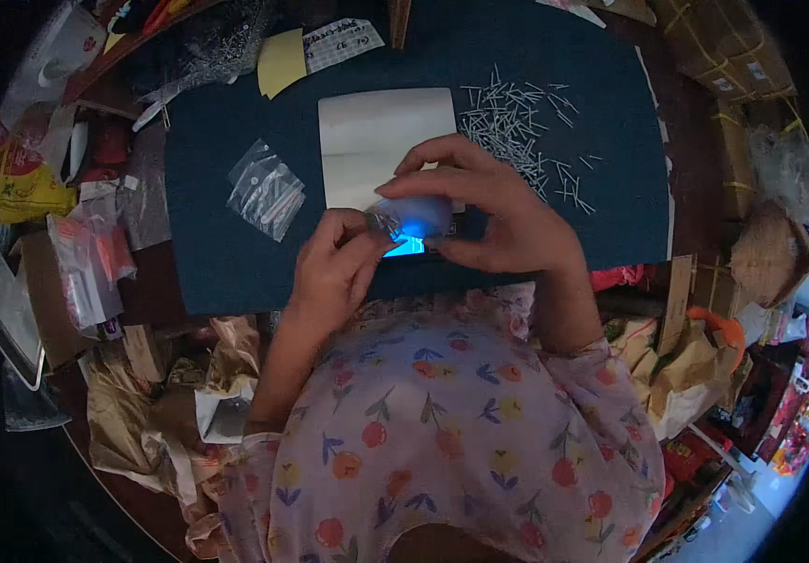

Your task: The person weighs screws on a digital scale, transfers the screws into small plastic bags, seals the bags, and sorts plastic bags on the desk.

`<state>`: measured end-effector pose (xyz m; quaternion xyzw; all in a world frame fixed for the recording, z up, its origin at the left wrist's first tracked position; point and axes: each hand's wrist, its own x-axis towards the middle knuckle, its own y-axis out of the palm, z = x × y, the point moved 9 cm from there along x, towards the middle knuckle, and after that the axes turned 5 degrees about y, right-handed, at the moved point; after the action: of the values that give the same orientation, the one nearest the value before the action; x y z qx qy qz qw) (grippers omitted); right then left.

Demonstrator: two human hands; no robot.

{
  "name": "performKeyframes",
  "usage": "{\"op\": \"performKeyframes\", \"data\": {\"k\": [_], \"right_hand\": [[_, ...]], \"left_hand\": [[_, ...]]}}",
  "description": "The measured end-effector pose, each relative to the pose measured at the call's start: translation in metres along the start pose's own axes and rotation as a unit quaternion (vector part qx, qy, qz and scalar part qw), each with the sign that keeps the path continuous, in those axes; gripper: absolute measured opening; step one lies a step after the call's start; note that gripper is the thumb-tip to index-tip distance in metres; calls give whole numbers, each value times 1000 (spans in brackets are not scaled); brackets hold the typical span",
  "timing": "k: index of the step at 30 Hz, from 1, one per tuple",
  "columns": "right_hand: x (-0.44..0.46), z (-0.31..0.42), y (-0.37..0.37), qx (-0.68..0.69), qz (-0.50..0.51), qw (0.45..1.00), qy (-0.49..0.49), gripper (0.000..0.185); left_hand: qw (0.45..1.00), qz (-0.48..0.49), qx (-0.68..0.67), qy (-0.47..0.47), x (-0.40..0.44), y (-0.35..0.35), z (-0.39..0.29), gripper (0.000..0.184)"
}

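Above the near edge of the dark table cloth, my right hand (503, 202) curls round a rounded, pale bluish object (423, 216), its thumb below and fingers above. My left hand (334, 267) pinches the edge of a small clear bag (386, 221) at the left side of that object; thin pieces seem to show inside the bag. A bright blue-lit surface (406, 246) glows just below, between my hands. Behind them lies a cream-coloured pad (386, 122), partly covered by my right hand.
Many thin metal pieces (508, 122) lie scattered at the right of the cloth (602, 103). Clear bags (268, 190) rest at the left. A yellow paper (282, 63) and a written label (343, 44) lie at the back. Cardboard boxes (728, 47) stand at the right.
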<state>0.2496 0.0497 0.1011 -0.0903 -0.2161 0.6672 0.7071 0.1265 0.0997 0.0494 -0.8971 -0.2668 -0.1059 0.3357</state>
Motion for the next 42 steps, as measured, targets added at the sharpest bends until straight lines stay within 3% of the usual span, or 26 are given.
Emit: {"op": "performKeyframes", "data": {"k": [3,7,9,12,16,18,21,22,25,28,33,36,40,42], "right_hand": [[-4,-4,-5,-59,-24,998,-18,61],[-8,-52,-19,-57,-98,991,76,66],[-11,-89,-16,-73,-125,980,135,66],[-14,-80,-1,-264,-146,950,83,60],[-7,-48,6,-152,-105,982,25,41],[-3,-27,15,-125,-48,991,-4,30],[-4,-10,22,-120,-39,992,-16,14],[-4,-2,24,-142,-44,988,-39,13],[-6,15,29,-189,-54,976,-88,13],[-6,19,31,-191,-47,975,-98,14],[-6,21,42,-198,5,975,-104,16],[-16,33,40,-207,-32,963,-170,18],[-19,22,22,-146,-38,983,-108,15],[-19,15,26,-131,0,988,-88,13]], "left_hand": [[1000,-6,22,11,1,-3,0,11],[996,-42,69,34,3,-17,-5,9],[994,-107,-8,2,-1,-26,5,9],[978,-149,-139,-54,-11,-34,23,8],[938,-145,-302,-92,-10,-31,22,8],[939,-126,-317,-47,-9,-27,17,9],[919,-126,-372,-18,-5,-24,4,14],[909,-130,-396,-14,-3,-24,0,17],[963,-65,-257,-51,-3,-18,0,21],[982,-41,-165,-87,-4,-17,3,20],[971,-2,-209,-116,-7,-13,-3,12],[954,-19,-283,-96,-9,-18,0,14],[934,-66,-338,-95,-14,-29,14,15],[935,-22,-336,-112,-20,-27,18,14]]}}
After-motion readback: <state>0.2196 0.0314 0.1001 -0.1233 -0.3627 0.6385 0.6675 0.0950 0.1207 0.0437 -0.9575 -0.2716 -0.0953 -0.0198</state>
